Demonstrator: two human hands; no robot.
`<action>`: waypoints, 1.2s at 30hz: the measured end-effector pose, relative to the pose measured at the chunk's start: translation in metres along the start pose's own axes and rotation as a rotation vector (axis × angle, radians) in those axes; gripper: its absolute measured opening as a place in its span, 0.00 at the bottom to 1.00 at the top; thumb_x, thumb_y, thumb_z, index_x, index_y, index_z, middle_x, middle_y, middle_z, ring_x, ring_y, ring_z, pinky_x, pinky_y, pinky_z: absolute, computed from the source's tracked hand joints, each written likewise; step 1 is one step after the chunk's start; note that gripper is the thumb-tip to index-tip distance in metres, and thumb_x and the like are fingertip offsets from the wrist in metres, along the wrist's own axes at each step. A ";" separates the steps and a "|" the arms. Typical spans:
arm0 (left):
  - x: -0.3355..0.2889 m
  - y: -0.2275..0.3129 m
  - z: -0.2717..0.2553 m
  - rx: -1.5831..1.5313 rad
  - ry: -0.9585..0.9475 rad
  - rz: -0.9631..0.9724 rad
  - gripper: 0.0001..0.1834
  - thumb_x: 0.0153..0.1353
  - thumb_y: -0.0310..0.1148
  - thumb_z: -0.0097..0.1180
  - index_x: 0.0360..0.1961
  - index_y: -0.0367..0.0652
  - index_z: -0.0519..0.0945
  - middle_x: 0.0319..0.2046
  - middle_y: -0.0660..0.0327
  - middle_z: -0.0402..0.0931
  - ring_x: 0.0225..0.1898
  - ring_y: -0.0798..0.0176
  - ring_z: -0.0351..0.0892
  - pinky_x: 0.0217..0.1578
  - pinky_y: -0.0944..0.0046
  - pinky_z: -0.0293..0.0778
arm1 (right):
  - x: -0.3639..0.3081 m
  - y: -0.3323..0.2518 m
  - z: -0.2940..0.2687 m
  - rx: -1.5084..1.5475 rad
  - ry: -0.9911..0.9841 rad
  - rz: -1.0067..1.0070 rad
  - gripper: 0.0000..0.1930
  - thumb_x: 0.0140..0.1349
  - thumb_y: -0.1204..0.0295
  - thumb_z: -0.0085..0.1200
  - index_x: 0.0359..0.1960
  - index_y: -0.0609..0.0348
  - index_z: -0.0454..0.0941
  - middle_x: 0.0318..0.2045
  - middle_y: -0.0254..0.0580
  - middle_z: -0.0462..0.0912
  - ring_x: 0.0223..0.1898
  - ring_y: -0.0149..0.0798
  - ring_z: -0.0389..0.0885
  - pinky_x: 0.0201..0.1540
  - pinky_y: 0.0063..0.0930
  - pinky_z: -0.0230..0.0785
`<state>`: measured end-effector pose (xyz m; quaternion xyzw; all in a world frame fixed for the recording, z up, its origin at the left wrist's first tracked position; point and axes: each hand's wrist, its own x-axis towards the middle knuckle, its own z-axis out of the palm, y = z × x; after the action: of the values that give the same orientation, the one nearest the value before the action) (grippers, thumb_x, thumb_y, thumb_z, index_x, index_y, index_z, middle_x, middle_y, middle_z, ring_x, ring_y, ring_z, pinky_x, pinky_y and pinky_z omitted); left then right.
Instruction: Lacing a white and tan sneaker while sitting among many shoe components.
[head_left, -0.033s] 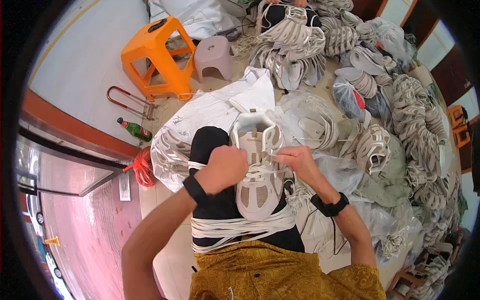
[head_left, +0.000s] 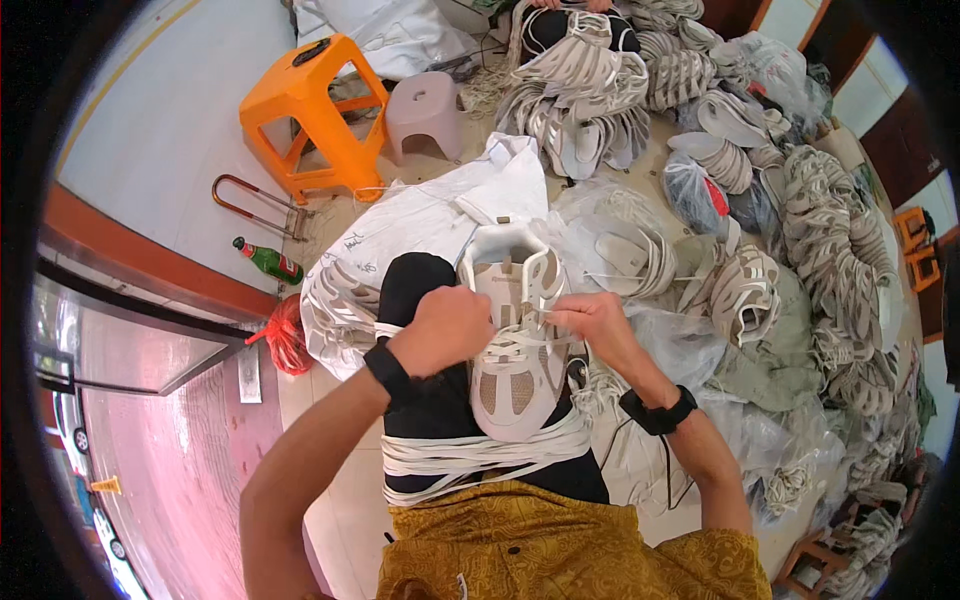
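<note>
A beige and white sneaker [head_left: 515, 395] lies across my black-trousered legs, its toe toward me and its opening away. White shoelace [head_left: 515, 345] runs across the lower part of its tongue. At the shoe's left edge my left hand [head_left: 447, 328] is closed in a fist on the lace; its fingertips are hidden, and a pale strand shows beside it. My right hand [head_left: 592, 322] pinches the lace by the right-hand eyelets, thumb and forefinger together. A thick bundle of loose white laces [head_left: 480, 455] lies over my thighs.
An orange stool [head_left: 318, 120] and a smaller grey-pink stool [head_left: 425, 112] stand at the far left, near a green bottle [head_left: 268, 260] and a red bag [head_left: 288, 338]. Stacked shoes [head_left: 835, 240] and clear plastic line the right. Another person's hands [head_left: 570, 4] show at the top.
</note>
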<state>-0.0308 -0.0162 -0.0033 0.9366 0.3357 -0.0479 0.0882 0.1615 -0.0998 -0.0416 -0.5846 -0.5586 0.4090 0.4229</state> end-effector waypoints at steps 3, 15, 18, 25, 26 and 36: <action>0.010 0.001 -0.006 -0.044 -0.058 -0.005 0.08 0.43 0.31 0.49 0.17 0.37 0.76 0.16 0.49 0.74 0.21 0.47 0.76 0.22 0.55 0.72 | -0.006 0.007 0.005 -0.066 0.014 -0.079 0.09 0.48 0.70 0.53 0.24 0.65 0.76 0.15 0.41 0.72 0.17 0.31 0.68 0.22 0.24 0.61; 0.002 0.020 0.006 0.038 0.340 0.244 0.02 0.43 0.26 0.49 0.20 0.39 0.71 0.17 0.55 0.70 0.22 0.53 0.72 0.24 0.58 0.68 | -0.003 0.006 0.014 -0.428 0.087 -0.278 0.11 0.49 0.64 0.51 0.17 0.59 0.75 0.17 0.45 0.75 0.20 0.45 0.74 0.24 0.36 0.66; 0.011 0.025 0.010 -0.158 0.193 0.014 0.04 0.47 0.26 0.48 0.22 0.37 0.74 0.17 0.50 0.72 0.24 0.49 0.74 0.26 0.55 0.69 | 0.001 0.008 0.015 -0.470 0.072 -0.284 0.09 0.48 0.66 0.51 0.18 0.58 0.75 0.16 0.44 0.74 0.20 0.45 0.75 0.24 0.36 0.67; 0.023 0.028 0.023 -0.573 0.164 -0.034 0.07 0.45 0.26 0.45 0.22 0.39 0.77 0.19 0.47 0.72 0.26 0.45 0.74 0.29 0.52 0.69 | 0.004 0.013 0.015 -0.834 0.052 -0.497 0.06 0.43 0.71 0.50 0.15 0.58 0.74 0.17 0.40 0.76 0.21 0.43 0.76 0.25 0.34 0.69; 0.024 0.026 0.024 -0.611 0.132 -0.037 0.08 0.45 0.26 0.45 0.23 0.40 0.78 0.19 0.47 0.72 0.26 0.44 0.73 0.29 0.51 0.68 | 0.004 0.014 0.013 -0.842 0.046 -0.455 0.06 0.43 0.71 0.50 0.15 0.58 0.74 0.17 0.40 0.76 0.21 0.43 0.76 0.25 0.34 0.69; 0.047 0.016 0.023 -0.356 -0.091 0.147 0.06 0.43 0.26 0.47 0.18 0.38 0.77 0.19 0.45 0.72 0.24 0.43 0.73 0.27 0.51 0.68 | 0.009 0.008 0.002 -0.698 -0.024 -0.338 0.07 0.42 0.68 0.53 0.24 0.54 0.77 0.20 0.42 0.76 0.25 0.43 0.76 0.27 0.35 0.67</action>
<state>0.0144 -0.0038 -0.0304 0.9251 0.2652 -0.0237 0.2708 0.1625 -0.0911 -0.0496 -0.5882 -0.7577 0.1256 0.2535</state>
